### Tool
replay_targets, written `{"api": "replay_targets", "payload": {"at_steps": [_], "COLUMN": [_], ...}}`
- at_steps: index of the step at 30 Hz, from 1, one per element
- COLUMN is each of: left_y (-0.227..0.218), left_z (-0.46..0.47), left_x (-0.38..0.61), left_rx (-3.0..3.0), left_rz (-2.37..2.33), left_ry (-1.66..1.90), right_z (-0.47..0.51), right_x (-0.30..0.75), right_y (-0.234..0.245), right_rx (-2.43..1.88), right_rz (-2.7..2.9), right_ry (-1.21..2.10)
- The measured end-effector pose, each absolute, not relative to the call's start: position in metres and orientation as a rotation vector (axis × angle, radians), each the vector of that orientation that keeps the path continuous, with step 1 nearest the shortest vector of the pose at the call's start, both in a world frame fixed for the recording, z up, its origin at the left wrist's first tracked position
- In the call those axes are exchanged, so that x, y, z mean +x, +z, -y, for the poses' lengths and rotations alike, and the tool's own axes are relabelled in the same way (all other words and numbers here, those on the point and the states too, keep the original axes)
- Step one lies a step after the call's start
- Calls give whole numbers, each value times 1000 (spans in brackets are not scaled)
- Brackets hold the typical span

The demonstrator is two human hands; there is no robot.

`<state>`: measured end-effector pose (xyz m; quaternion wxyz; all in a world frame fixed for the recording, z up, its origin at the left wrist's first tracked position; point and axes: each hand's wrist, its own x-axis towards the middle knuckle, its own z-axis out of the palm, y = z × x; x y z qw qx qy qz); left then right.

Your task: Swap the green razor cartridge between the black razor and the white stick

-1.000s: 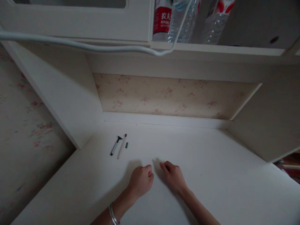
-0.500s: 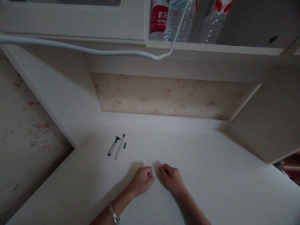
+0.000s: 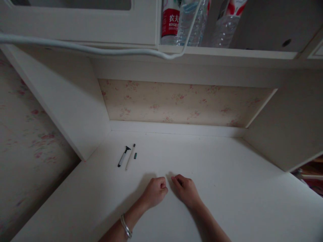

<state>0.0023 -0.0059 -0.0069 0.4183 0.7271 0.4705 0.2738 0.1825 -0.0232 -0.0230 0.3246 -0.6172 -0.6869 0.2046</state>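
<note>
My left hand (image 3: 155,192) rests as a fist on the white desktop (image 3: 227,168), with a silver bangle at the wrist. Just to its right, a small gap away, my right hand (image 3: 187,191) is also curled closed. Nothing shows in either hand. Beyond my left hand, to the far left, lie a razor (image 3: 122,158) with a black head and pale grip, and a thin, light-handled toothbrush (image 3: 130,158) with a dark head. A small dark green rectangular piece (image 3: 135,156) lies beside the toothbrush; its kind cannot be made out.
Overhead, a shelf (image 3: 227,52) holds several water bottles (image 3: 170,25). A white cable (image 3: 101,51) hangs across the cabinet front. Side panels (image 3: 68,101) flank the desk, with floral wallpaper (image 3: 176,102) behind it.
The view has shifted very slightly. Both hands stay closed in nearly the same place, and the objects on the desk have not moved.
</note>
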Motion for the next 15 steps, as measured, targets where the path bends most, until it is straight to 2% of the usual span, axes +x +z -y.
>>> {"api": "replay_targets", "payload": {"at_steps": [15], "left_y": [-5], "left_z": [7], "left_x": [2], "left_rx": [1809], "left_rz": [-1169], "left_ry": [679], "right_z": [24], "right_x": [181], "right_y": [-21], "right_rx": [-1632], "right_rz": [1812], "right_ry": [532]}}
